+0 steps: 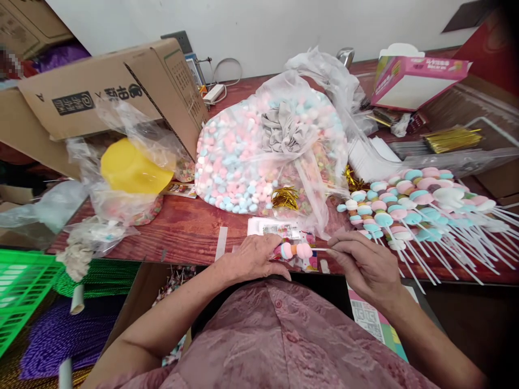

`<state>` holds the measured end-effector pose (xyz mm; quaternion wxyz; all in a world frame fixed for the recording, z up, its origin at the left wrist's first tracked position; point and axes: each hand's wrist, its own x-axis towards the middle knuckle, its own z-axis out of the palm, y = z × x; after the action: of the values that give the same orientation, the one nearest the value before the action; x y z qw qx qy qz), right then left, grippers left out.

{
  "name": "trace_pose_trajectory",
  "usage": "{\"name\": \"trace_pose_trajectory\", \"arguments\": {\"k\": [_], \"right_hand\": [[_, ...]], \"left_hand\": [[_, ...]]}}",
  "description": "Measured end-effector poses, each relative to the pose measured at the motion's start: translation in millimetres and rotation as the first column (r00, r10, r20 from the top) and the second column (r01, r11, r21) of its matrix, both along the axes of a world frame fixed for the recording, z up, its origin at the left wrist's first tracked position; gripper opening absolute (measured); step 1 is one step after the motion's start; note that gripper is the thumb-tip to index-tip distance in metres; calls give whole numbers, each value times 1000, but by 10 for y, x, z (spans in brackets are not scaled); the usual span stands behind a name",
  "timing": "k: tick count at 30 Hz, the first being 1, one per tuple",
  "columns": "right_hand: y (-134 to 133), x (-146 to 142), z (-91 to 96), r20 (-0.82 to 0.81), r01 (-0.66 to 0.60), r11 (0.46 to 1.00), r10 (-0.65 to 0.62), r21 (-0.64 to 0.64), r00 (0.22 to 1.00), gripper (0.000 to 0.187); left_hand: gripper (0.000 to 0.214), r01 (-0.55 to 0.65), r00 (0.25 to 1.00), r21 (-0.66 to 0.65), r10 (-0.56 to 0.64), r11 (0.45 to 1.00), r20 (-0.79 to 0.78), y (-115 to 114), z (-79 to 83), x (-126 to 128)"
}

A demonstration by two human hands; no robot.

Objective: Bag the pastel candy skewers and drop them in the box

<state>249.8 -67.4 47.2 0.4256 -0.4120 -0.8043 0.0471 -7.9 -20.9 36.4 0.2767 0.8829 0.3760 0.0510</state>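
A marshmallow skewer point(304, 250) in pink, orange and pale blue lies level over the table's front edge. My left hand point(259, 256) is around its left end, with the thumb below and the fingers above; part of the candy is hidden there. The white stick comes out to the right, where my right hand point(367, 265) pinches it between thumb and fingers. Under the skewer are a colourful printed wrapper point(310, 262) and white paper packets point(256, 227). Behind them sits a large clear bag of pastel marshmallows point(231, 167), with a grey crumpled cloth point(281, 129) on it.
Many finished marshmallow skewers point(425, 202) are piled at the right, sticks toward me. Gold twist ties point(286, 198) lie by the bag. A yellow item in plastic point(135, 167), a cardboard box point(109, 97) and a green basket point(24, 292) are at the left; a pink box point(417, 81) stands back right.
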Motion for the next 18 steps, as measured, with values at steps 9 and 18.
{"name": "trace_pose_trajectory", "arguments": {"k": [9,18], "right_hand": [[152,109,207,159,-150,986,137,69,978,11],[26,117,184,105,-182,956,210,-230,972,16]], "left_hand": [[32,94,981,-301,-36,949,192,-43,59,23],[32,-46,989,-248,79,968,125,-57,56,69]]}}
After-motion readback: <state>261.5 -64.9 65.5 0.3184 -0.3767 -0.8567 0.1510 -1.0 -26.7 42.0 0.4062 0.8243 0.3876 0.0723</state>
